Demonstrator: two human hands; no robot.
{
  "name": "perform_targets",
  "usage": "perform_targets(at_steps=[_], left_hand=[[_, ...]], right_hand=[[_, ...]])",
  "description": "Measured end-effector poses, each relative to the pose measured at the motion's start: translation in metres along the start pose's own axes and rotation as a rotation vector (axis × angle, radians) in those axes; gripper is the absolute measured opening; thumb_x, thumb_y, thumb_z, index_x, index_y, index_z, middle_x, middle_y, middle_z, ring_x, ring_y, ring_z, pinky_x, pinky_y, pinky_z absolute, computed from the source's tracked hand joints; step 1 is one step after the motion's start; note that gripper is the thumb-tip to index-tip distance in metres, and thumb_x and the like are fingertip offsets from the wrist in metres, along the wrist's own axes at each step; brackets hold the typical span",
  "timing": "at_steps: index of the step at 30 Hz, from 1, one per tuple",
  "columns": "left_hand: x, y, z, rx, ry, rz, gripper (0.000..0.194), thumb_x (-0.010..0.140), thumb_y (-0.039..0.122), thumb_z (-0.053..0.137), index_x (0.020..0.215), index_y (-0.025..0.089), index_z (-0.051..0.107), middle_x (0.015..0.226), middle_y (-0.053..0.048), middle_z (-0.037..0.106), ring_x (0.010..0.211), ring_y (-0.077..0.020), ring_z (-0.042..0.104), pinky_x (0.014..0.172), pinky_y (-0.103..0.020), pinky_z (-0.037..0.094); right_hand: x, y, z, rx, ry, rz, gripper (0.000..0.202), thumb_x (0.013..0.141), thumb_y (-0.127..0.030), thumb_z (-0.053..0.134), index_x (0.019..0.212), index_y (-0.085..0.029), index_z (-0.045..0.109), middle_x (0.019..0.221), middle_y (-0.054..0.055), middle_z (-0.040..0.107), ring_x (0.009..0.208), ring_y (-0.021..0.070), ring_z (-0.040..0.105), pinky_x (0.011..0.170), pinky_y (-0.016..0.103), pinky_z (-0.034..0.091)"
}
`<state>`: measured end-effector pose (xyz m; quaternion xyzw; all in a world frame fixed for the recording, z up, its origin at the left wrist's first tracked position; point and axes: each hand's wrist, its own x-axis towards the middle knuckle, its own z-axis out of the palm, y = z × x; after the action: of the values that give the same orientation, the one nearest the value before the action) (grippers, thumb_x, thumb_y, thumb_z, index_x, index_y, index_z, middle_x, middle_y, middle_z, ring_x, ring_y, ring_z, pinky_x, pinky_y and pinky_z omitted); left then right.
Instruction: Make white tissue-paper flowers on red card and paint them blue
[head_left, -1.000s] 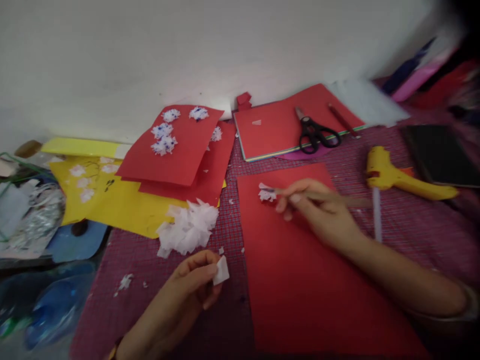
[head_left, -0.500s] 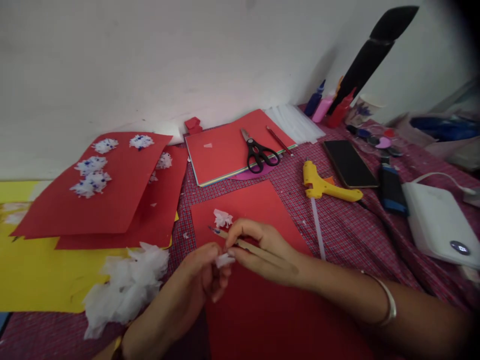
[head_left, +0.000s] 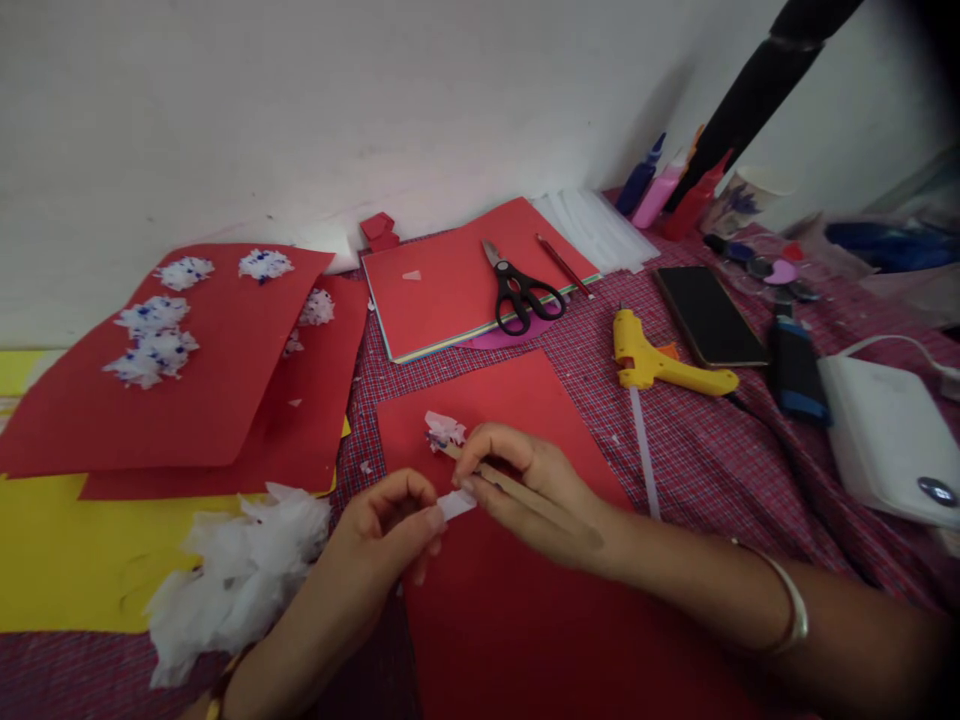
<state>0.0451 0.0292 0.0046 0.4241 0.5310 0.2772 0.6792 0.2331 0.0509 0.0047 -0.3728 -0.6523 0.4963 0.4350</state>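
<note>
My left hand (head_left: 386, 545) pinches one end of a small white tissue paper piece (head_left: 456, 504). The fingertips of my right hand (head_left: 532, 490) are closed at the piece's other end. A flat wooden stick (head_left: 532, 503) with a dark blue tip lies in the grip of my right hand. Its tip reaches a small white tissue paper tuft (head_left: 448, 428) on the red sheet (head_left: 517, 385) below both hands. Left of my forearm sits a loose heap of white tissue paper (head_left: 240, 570).
Red sheets (head_left: 225, 400) with blue-dotted tissue tufts lie at the left over yellow paper (head_left: 67, 560). Behind are scissors (head_left: 514, 290) and a pencil (head_left: 562, 265) on a paper stack. A yellow glue gun (head_left: 645, 360), phone (head_left: 712, 315), power bank (head_left: 892, 430) and paint bottles (head_left: 660, 195) stand right.
The tissue piece is now stretched flat between my hands, which have drawn slightly apart. The stick's blue tip has moved up to the tuft. The view has shifted a little.
</note>
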Motion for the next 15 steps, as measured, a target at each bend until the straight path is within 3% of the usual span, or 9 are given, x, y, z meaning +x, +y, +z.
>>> perform_targets(at_steps=[3,7,12,15], left_hand=[[0.001,0.000,0.000,-0.010,-0.030,0.028,0.025,0.079,0.040,0.068,0.088,0.019,0.058,0.061,0.004,0.057,0.047,-0.0069,0.046,0.041,-0.016,0.037],[0.002,0.006,0.004,-0.183,-0.051,-0.009,0.036,0.083,0.054,0.057,0.082,0.018,0.059,0.062,0.001,0.056,0.051,-0.0096,0.050,0.039,-0.017,0.039],[0.003,0.011,0.006,-0.341,-0.149,-0.105,0.018,0.082,0.037,0.061,0.084,0.019,0.057,0.064,0.001,0.057,0.052,-0.0100,0.052,0.040,-0.017,0.043],[0.000,0.012,0.008,-0.311,-0.181,-0.087,0.023,0.074,0.032,0.067,0.092,0.019,0.059,0.062,0.003,0.056,0.049,-0.0084,0.047,0.041,-0.017,0.040]], right_hand=[[0.000,0.001,0.001,-0.020,0.002,-0.029,0.010,0.085,-0.012,0.052,0.081,-0.020,0.056,0.078,-0.001,0.059,0.071,0.0125,0.055,0.070,0.027,0.048],[0.000,0.005,0.002,-0.082,-0.023,-0.166,0.015,0.086,-0.008,0.048,0.086,-0.021,0.056,0.080,-0.001,0.059,0.073,0.0126,0.056,0.070,0.027,0.048],[-0.001,0.008,0.002,-0.113,-0.042,-0.307,0.009,0.091,-0.016,0.053,0.091,-0.024,0.055,0.081,0.000,0.059,0.075,0.0136,0.057,0.071,0.029,0.049],[-0.002,0.007,0.002,-0.143,0.008,-0.326,0.008,0.091,-0.017,0.052,0.092,-0.024,0.055,0.082,0.000,0.059,0.074,0.0136,0.058,0.068,0.028,0.049]])
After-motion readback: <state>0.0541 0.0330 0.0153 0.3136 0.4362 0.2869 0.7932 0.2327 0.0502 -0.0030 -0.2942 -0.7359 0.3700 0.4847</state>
